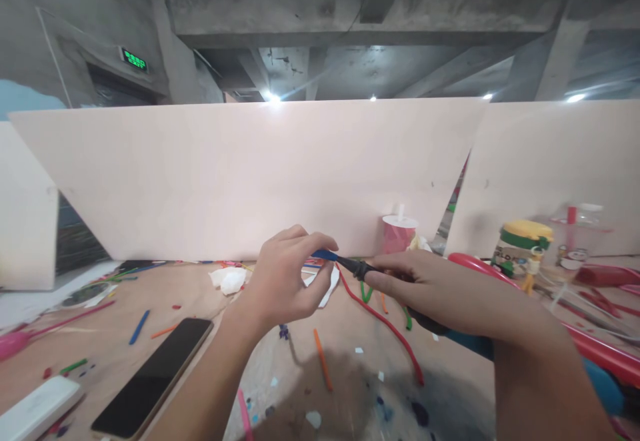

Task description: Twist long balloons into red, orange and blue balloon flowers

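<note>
My left hand point(295, 277) is at the middle of the view, thumb and fingers closed round a small blue piece point(325, 254). The dark tip of a black and teal tool point(470, 342) meets the blue piece. My right hand point(430, 287) grips this tool near its front, fingers wrapped over the dark part; its body runs back under my right forearm. Below the hands, a long red strip point(383, 321) and an orange strip point(323, 359) lie on the brown-covered table point(200, 387). A white scrap point(330, 291) is behind my left fingers.
A black phone point(155, 377) and a white device point(40, 411) lie at the left. Upright pale boards point(260, 174) stand behind. A pink container point(399, 234), a yellow-lidded jar point(523, 247) and glossy red tubing point(600, 354) are at the right. Coloured scraps lie scattered.
</note>
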The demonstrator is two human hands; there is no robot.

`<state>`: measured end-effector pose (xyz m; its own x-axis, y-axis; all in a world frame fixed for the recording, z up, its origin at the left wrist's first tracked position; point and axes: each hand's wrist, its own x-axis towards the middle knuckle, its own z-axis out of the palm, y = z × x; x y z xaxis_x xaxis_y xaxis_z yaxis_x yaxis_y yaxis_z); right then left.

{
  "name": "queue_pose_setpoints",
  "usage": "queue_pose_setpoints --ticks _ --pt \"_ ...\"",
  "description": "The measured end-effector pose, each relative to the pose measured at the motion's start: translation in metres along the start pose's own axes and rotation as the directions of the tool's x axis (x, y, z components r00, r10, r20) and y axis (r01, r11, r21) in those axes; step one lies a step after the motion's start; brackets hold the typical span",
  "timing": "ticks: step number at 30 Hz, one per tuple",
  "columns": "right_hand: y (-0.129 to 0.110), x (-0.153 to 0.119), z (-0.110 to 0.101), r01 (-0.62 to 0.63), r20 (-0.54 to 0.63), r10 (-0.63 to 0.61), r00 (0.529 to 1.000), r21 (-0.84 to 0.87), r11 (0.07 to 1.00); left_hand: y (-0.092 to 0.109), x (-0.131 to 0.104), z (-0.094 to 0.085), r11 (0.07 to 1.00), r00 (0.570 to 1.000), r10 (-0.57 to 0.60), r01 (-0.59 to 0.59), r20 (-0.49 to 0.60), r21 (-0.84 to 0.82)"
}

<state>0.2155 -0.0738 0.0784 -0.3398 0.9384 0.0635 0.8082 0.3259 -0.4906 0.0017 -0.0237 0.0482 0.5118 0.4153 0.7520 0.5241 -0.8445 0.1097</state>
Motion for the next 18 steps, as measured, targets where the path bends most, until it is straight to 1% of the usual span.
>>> queue_pose_setpoints --ticks 3,11,18 --pt "-0.001 -0.0002 -0.0004 0.009 -0.003 -0.009 1.0 -0.01 1.0 -0.0004 -0.0004 -0.0016 0.999 0.999 -0.021 0.022 0.025 -0.034" --pt "0.0 -0.0007 0.0006 0.042 -0.03 -0.042 0.999 0.007 0.999 -0.0016 0.0011 -0.0017 0.985 0.999 -0.039 0.04 0.007 -0.17" --pt "-0.0021 0.0016 0.002 0.079 -0.038 -0.078 0.996 0.004 0.997 -0.0013 0.0013 -0.002 0.979 0.999 -0.029 0.035 0.034 -0.203"
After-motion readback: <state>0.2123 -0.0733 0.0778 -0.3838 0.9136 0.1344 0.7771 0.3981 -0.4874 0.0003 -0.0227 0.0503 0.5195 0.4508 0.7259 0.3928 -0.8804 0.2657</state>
